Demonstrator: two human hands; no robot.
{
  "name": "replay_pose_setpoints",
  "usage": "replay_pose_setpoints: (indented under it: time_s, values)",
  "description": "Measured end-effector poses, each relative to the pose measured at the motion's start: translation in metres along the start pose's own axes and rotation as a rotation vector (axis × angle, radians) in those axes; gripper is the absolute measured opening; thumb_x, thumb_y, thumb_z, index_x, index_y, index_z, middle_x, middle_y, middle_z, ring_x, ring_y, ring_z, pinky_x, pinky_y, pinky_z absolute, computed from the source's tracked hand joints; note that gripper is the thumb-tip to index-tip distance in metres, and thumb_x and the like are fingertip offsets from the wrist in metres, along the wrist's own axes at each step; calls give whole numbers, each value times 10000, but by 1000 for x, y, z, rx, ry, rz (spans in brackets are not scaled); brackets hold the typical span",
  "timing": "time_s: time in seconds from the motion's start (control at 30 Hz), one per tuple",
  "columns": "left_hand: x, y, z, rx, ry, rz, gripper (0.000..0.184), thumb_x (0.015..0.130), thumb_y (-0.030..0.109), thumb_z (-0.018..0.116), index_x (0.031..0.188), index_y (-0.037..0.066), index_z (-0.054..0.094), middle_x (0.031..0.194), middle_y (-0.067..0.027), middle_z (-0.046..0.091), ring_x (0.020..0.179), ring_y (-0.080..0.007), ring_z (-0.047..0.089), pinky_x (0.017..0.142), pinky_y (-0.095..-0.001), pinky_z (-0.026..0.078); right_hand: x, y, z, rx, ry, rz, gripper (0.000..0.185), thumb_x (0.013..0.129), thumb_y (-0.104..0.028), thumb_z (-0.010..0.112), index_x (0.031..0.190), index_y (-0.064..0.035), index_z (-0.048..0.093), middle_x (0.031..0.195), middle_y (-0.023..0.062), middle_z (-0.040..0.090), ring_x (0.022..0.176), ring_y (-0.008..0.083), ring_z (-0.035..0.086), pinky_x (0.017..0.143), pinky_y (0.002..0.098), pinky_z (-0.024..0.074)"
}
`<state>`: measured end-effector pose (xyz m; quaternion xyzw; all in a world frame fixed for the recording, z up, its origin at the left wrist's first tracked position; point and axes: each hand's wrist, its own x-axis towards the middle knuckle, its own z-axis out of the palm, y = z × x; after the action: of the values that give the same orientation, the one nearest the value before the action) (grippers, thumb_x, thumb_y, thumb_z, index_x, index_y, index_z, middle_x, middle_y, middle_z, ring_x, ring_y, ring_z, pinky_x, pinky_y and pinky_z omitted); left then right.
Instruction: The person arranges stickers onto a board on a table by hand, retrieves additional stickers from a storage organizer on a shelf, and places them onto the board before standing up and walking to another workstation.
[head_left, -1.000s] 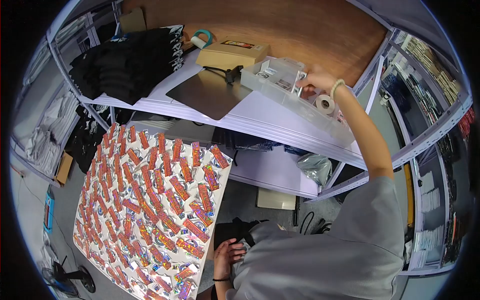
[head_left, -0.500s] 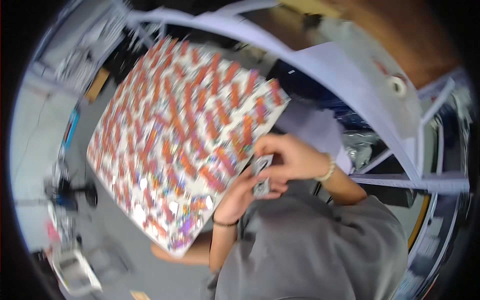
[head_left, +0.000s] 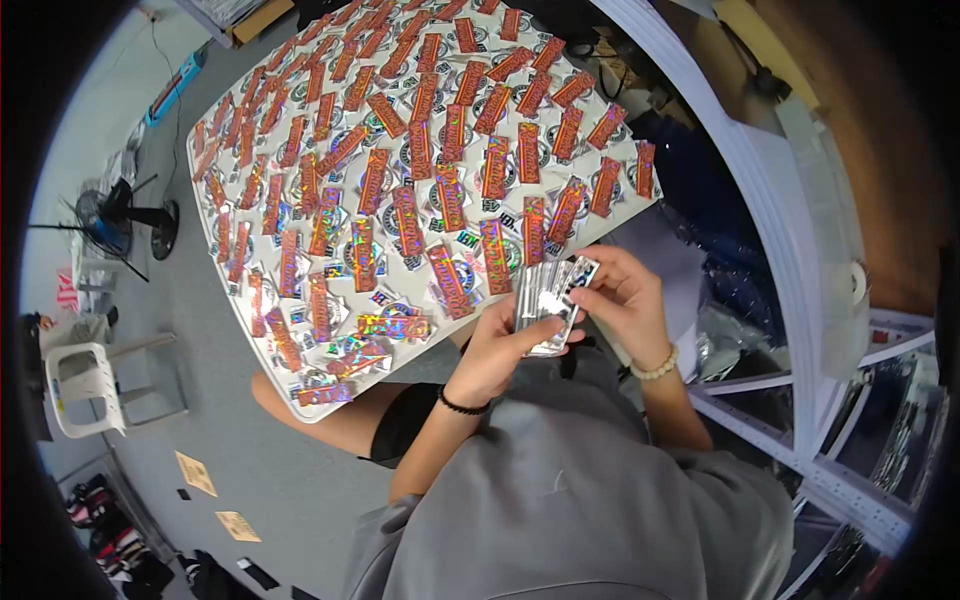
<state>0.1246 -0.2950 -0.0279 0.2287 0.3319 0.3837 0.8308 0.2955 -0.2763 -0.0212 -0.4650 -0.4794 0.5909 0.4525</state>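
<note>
My left hand point(head_left: 492, 352), with a black beaded bracelet at its wrist, grips a fanned stack of silvery stickers point(head_left: 541, 312) just off the table's near right edge. Thumb and fingers of my right hand point(head_left: 625, 300) pinch the right side of the same stack, at a sticker with dark print. Beside both hands lies the white table point(head_left: 465, 345), covered with many small piles. Each pile has a red-orange shiny strip point(head_left: 405, 222) on top of round and white stickers.
A white plastic chair point(head_left: 85, 388) and a black fan point(head_left: 120, 222) stand on the floor at the left. Along the right runs a shelf point(head_left: 745, 170) with a clear bin point(head_left: 825, 230) holding a white roll. A grey plastic bag point(head_left: 722, 345) sits on the lower shelf.
The view has swung from the shelf to the table. My right hand has left the clear bin and joined my left hand. The silvery stickers are now fanned out between them.
</note>
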Motion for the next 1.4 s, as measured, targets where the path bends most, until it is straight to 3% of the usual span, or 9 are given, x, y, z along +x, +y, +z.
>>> replay_pose_setpoints:
  time_s: [0.33, 0.5, 0.6, 0.77, 0.87, 1.13, 1.23, 1.3, 1.4]
  values:
    - [3, -6, -4, -62, 154, 135, 308, 774, -44, 579, 1070, -33, 498, 948, -142, 617, 851, -239, 631, 730, -361, 539, 69, 1, -83, -216, 428, -251, 352, 774, 53, 593, 1119, -2, 544, 792, -4, 567, 688, 39, 522, 595, 160, 426]
    - [11, -9, -3, -16, 181, 172, 295, 753, -83, 598, 1030, -41, 507, 923, -100, 611, 784, -173, 627, 718, -307, 552, 112, 14, -114, -729, 428, -285, 415, 706, 11, 667, 1107, -38, 571, 805, 27, 540, 664, 79, 512, 593, 194, 433]
    - [18, -9, 0, 14, 226, 207, 283, 742, -70, 621, 1001, -45, 510, 895, -87, 617, 756, -157, 627, 686, -285, 543, 107, 11, -103, -1235, 682, -680, 455, 672, -87, 722, 1100, -60, 569, 887, 71, 523, 725, 165, 487, 629, 269, 437]
    - [30, -7, 6, 271, 322, 354, 282, 711, -6, 698, 953, -10, 554, 835, -26, 629, 713, -51, 568, 629, -200, 470, 50, 2, -38, -343, -16, -194, 378, 721, -52, 699, 1073, -34, 564, 848, 0, 584, 679, 41, 514, 568, 174, 401]
    - [33, -8, 5, 305, 315, 327, 295, 721, 1, 692, 972, -13, 538, 825, -37, 628, 711, -70, 585, 625, -212, 480, 36, 11, -25, -82, -65, -86, 337, 754, 33, 640, 1076, 2, 545, 791, -9, 583, 686, 32, 517, 594, 166, 400]
    - [16, -13, 2, -2, 310, 254, 284, 787, -70, 554, 1055, -46, 464, 884, -101, 620, 805, -182, 632, 737, -286, 520, 84, 25, -61, -581, 396, -232, 346, 719, -30, 679, 1050, -47, 578, 714, 5, 561, 634, 72, 506, 569, 208, 388]
    - [14, -16, -2, 58, 319, 287, 273, 774, -69, 577, 1031, -40, 489, 887, -85, 624, 791, -149, 625, 712, -264, 513, 88, 20, -45, -1099, 608, -712, 356, 659, -122, 730, 982, -50, 598, 789, 73, 489, 721, 214, 477, 659, 323, 401]
    - [16, -20, -6, 145, 368, 351, 259, 751, -59, 616, 990, -25, 524, 870, -62, 628, 763, -111, 613, 680, -236, 499, 71, 5, -21, -918, 500, -589, 343, 659, -140, 733, 965, -52, 605, 743, 55, 488, 698, 195, 474, 645, 312, 392]
    - [18, -17, -4, 185, 418, 424, 256, 725, -39, 665, 951, -19, 548, 849, -48, 631, 731, -89, 603, 653, -220, 490, 40, -1, 10, -399, -63, -267, 282, 718, -68, 696, 976, -25, 589, 753, -22, 564, 602, 31, 457, 518, 192, 366]
